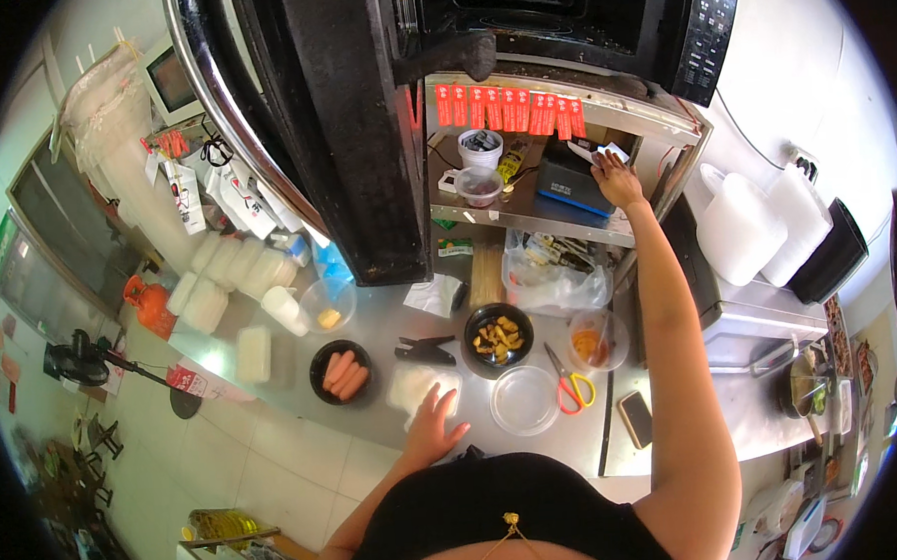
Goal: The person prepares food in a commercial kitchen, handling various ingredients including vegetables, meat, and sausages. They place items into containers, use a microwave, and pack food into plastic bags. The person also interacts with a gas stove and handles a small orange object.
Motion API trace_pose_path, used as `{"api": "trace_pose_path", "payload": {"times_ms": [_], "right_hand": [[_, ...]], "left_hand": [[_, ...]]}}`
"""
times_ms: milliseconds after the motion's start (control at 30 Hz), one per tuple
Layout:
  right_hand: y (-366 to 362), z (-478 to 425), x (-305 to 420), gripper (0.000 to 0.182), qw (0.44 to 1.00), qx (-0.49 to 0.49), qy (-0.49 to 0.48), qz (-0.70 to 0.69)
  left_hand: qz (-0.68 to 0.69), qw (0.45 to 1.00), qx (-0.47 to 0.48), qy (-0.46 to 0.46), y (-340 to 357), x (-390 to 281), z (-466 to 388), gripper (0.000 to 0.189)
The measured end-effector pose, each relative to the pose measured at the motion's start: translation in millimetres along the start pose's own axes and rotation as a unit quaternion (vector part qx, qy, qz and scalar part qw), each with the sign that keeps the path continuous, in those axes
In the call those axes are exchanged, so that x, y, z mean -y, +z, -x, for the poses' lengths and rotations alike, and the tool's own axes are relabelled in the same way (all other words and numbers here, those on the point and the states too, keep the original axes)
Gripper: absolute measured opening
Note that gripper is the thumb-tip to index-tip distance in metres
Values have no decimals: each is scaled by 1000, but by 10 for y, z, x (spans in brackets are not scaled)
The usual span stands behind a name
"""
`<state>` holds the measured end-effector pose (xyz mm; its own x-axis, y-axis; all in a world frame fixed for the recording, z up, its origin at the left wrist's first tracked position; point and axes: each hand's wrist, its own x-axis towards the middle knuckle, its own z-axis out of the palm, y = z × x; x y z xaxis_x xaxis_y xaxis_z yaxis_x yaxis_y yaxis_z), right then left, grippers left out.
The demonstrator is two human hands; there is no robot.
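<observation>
My left hand (431,423) rests its spread fingers on the near edge of a pale, translucent container (423,390) on the steel counter. My right hand (617,176) reaches up to the shelf and touches white paper (587,152) at the top of a dark label printer (575,177); whether the fingers grip it I cannot tell. Around the left hand are a black bowl of sausages (344,371), a black clamp-like tool (425,350), a black bowl of browned food pieces (498,339), a clear round lid (525,400) and scissors with red and yellow handles (573,387).
A black appliance column (337,135) hangs over the counter beside an open microwave (557,20). A phone (635,420) lies near the right edge, below a tub of reddish liquid (592,343). Stacked foam-like boxes (238,267) stand left. Red tags (512,108) hang before the shelf (536,223).
</observation>
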<state>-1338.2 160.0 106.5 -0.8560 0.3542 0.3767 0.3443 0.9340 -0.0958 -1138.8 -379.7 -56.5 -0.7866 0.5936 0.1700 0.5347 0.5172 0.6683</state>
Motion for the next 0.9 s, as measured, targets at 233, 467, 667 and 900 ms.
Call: {"api": "trace_pose_path", "payload": {"times_ms": [233, 467, 667, 900], "right_hand": [[-69, -9, 20, 53, 1000, 4, -13, -1], [-249, 96, 160, 29, 973, -205, -17, -109], [-171, 1978, 1665, 19, 884, -70, -346, -307], [-547, 1616, 1827, 17, 845, -103, -409, -329]], "left_hand": [[12, 999, 22, -31, -22, -12, -47, 64], [29, 999, 5, 13, -39, -79, -200, 63], [231, 966, -109, -29, -414, -479, -574, 63], [611, 776, -112, -115, -867, -816, -1126, 36]]}}
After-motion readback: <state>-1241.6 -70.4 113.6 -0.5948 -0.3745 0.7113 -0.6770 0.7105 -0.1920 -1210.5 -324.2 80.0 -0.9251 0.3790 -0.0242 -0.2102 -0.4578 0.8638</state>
